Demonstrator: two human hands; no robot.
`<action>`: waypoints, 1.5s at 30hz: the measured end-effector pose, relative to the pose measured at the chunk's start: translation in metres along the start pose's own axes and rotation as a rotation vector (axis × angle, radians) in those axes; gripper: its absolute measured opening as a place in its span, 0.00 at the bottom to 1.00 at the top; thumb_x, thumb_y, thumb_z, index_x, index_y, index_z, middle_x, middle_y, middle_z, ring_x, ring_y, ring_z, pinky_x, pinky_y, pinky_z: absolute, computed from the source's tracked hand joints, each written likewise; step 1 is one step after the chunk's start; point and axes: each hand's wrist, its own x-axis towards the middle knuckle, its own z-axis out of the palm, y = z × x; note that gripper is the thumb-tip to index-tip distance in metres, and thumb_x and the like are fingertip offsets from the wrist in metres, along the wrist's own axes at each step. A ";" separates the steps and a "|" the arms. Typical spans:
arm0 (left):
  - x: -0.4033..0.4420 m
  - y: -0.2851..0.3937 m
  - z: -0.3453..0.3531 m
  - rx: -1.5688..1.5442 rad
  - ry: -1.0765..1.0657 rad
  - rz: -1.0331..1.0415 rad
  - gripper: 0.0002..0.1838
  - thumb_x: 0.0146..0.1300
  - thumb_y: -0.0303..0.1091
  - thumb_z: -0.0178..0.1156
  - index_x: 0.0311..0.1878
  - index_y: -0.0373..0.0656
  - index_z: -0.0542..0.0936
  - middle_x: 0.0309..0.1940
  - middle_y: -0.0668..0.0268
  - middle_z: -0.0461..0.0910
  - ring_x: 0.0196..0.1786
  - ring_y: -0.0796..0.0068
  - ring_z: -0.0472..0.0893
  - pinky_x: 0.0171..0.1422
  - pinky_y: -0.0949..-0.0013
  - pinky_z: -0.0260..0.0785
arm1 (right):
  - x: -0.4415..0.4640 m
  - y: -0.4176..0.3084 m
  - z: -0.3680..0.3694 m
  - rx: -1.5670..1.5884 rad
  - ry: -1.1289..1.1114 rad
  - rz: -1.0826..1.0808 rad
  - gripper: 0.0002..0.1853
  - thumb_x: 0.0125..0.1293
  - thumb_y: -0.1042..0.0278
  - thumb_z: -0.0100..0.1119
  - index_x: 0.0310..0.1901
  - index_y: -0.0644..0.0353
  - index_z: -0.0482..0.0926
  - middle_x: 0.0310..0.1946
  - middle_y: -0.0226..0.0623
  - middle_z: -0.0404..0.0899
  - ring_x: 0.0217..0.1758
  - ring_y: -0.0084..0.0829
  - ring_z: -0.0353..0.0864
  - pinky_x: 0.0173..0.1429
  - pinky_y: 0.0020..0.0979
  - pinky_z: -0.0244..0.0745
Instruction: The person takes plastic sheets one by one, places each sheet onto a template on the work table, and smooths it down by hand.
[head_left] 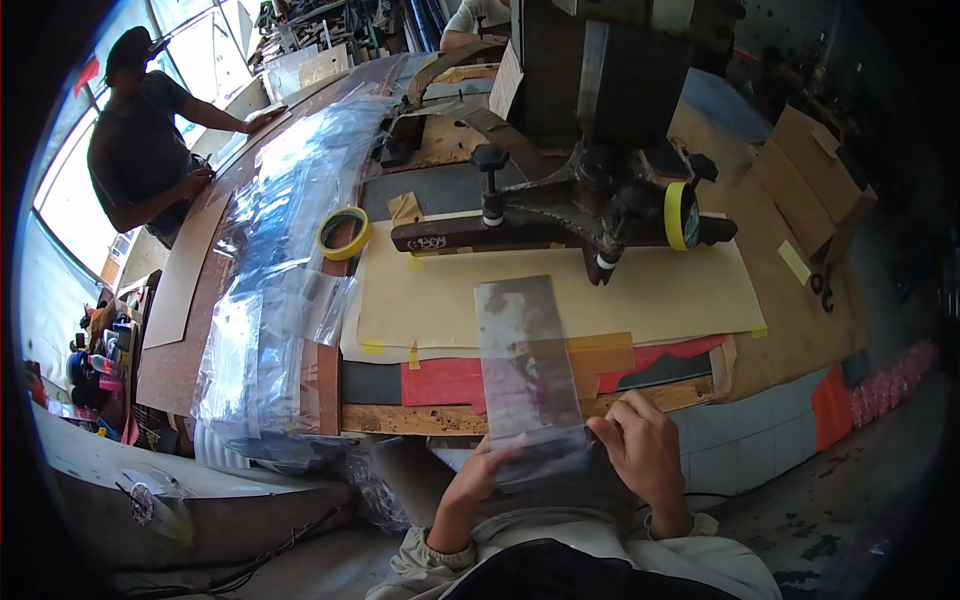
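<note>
A long, clear plastic sheet (pixel 530 370) lies over the front edge of the work table, its near end smeared by motion. At its lower left, my left hand (pixel 478 478) is closed on the plastic, with the fingertips partly behind it. My right hand (pixel 645 450) is curled just right of the sheet, thumb pressed to the fingers; whether anything is pinched there I cannot make out. Beneath the sheet's far part is a cream board (pixel 650 295) with bits of yellow tape. A dark press bar (pixel 470 236) of a machine stands over the board's back edge.
Clear plastic bags (pixel 270 280) are heaped on the left. One roll of yellow tape (pixel 343 234) lies beside them; another tape roll (pixel 680 216) hangs on the press. Scissors (pixel 822 291) and a cardboard box (pixel 810 185) are at right. A co-worker (pixel 145 140) stands far left.
</note>
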 end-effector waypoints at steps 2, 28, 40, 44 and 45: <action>-0.001 0.003 0.006 -0.096 0.029 -0.037 0.26 0.56 0.43 0.59 0.53 0.37 0.69 0.46 0.64 0.73 0.49 0.74 0.71 0.54 0.72 0.60 | 0.017 -0.006 -0.004 0.068 -0.029 -0.045 0.14 0.55 0.61 0.59 0.24 0.64 0.73 0.24 0.36 0.69 0.27 0.38 0.72 0.32 0.36 0.69; -0.019 0.049 0.026 0.192 -0.101 -0.279 0.19 0.55 0.36 0.59 0.50 0.38 0.73 0.43 0.66 0.76 0.47 0.78 0.72 0.53 0.75 0.61 | 0.106 -0.014 0.082 -0.287 0.150 -0.232 0.20 0.54 0.66 0.54 0.46 0.69 0.69 0.46 0.43 0.67 0.51 0.37 0.67 0.57 0.37 0.60; -0.011 0.024 0.004 0.483 -0.219 -0.057 0.20 0.62 0.42 0.51 0.48 0.34 0.73 0.43 0.58 0.76 0.47 0.73 0.72 0.54 0.73 0.60 | 0.102 -0.019 0.068 -0.271 0.170 -0.010 0.14 0.47 0.66 0.60 0.35 0.62 0.72 0.39 0.39 0.68 0.50 0.36 0.66 0.58 0.46 0.55; -0.014 0.023 -0.002 0.790 -0.450 -0.086 0.19 0.60 0.39 0.54 0.48 0.34 0.73 0.45 0.57 0.75 0.49 0.70 0.72 0.55 0.70 0.60 | 0.098 -0.004 0.066 -0.031 0.162 -0.287 0.08 0.47 0.72 0.60 0.27 0.61 0.72 0.40 0.40 0.71 0.48 0.40 0.69 0.53 0.41 0.62; -0.018 0.026 -0.002 0.844 -0.497 -0.032 0.19 0.59 0.39 0.55 0.49 0.34 0.73 0.45 0.56 0.74 0.50 0.68 0.72 0.56 0.69 0.60 | 0.092 -0.005 0.060 0.001 0.096 -0.305 0.07 0.47 0.73 0.59 0.28 0.62 0.72 0.40 0.40 0.72 0.48 0.41 0.70 0.53 0.40 0.63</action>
